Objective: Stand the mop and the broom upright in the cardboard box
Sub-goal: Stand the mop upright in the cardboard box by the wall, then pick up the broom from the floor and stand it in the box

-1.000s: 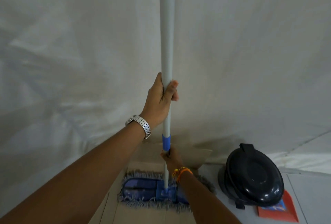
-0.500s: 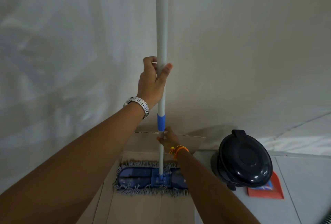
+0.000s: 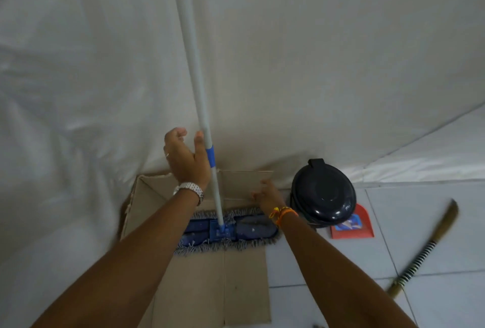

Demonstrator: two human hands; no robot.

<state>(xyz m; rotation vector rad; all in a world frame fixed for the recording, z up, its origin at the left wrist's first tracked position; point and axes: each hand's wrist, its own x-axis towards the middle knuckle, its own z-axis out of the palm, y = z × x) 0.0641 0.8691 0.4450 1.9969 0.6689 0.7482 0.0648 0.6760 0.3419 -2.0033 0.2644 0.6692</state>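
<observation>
The mop stands upright in the open cardboard box [image 3: 210,288]. Its blue fringed head [image 3: 249,228] lies flat on the box bottom, and its grey handle [image 3: 189,65] leans up against the white sheet behind. My left hand [image 3: 186,159] is beside the handle just above the blue collar, fingers spread, with only the thumb close to the pole. My right hand [image 3: 267,193] is off the handle, low by the box's far wall, holding nothing. The broom [image 3: 425,249] lies on the tiled floor at the right, outside the box.
A black lidded bin [image 3: 324,193] stands right of the box. A red dustpan [image 3: 351,228] lies on the floor against it. A white sheet [image 3: 315,65] hangs behind the box as a backdrop. Grey floor tiles extend to the right.
Both hands have let go of the mop handle; the left opened beside it and the right moved off to the right. The view dropped and the broom came into sight.
</observation>
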